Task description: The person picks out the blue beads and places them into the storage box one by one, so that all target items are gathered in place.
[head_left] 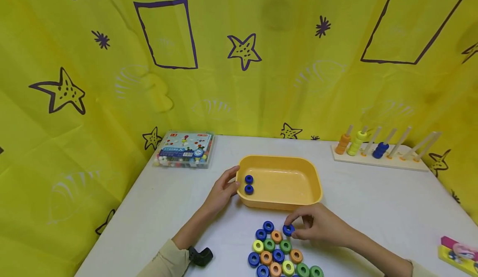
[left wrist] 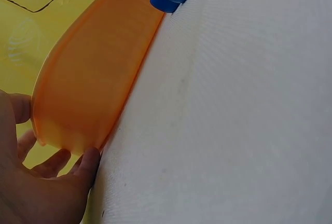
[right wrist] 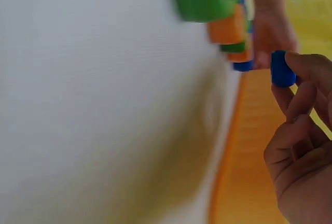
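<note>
Blue ring (right wrist: 281, 71): there, between thumb and fingertip, height hard to judge!
Right hand (head_left: 321, 225): narrow pinch, ring held.
Left hand (head_left: 223, 190): curled round the yellow tray (head_left: 281, 183) at its left end.

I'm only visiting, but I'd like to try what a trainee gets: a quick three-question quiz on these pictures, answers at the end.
1. Multiple choice. What does the right hand pinch?
A) a green ring
B) a blue ring
C) a wooden peg

2. True or false? Every peg on the peg stand carries rings.

3. Fill in the gaps. The left hand touches the ____, which has ____ rings inside it.

Key
1. B.
2. False: several pegs on the peg stand are bare.
3. Tray; two.
</note>
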A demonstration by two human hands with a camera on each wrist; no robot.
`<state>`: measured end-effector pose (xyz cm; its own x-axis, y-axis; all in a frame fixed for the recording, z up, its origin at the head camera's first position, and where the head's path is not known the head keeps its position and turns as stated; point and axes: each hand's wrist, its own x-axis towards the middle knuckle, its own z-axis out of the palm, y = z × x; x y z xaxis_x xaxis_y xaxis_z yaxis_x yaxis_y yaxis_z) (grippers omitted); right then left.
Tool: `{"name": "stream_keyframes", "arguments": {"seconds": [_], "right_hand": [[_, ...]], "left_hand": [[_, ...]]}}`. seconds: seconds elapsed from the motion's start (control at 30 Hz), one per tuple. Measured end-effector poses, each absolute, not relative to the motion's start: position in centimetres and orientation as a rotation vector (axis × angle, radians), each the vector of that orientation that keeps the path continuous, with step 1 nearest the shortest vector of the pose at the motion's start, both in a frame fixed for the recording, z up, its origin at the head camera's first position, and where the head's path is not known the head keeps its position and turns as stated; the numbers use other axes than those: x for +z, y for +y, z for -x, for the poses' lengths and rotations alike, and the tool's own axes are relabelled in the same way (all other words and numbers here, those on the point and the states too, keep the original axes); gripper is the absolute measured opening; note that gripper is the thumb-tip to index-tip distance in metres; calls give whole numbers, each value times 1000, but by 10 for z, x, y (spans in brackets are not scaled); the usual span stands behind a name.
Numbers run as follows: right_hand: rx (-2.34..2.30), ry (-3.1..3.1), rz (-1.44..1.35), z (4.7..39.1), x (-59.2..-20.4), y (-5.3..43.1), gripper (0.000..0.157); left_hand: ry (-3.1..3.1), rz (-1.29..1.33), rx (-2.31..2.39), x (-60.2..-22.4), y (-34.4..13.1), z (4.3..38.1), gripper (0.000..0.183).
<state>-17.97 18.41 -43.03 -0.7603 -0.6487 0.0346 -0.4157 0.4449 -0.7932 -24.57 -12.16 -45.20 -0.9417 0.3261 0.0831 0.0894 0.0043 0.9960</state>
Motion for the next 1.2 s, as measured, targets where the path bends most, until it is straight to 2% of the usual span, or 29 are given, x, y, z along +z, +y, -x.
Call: {"name": "stream_keyframes", "arguments": {"seconds": [0.13,0.33,0.53,0.7,1.2], "right_hand": [[-1254,2423,934,185,-400,177,21],[-1298,2491,1005,220,-380,159,21],[-1225,2561,933,265,-406,143,20],[-1185,2499,914,290,-428,132,20],[-1121,2377,1002,306,-446,122,17]], "left_hand": [[2101,-457,2082,-464,-122,252,47],[2094,-450,2047,-444,-121,242,49],[2107,-449,2032,-444,-121,241,48],[2109,-449,2018,-442,-121,240,49],[2127,-429,2040,-471,-122,255,47]]}}
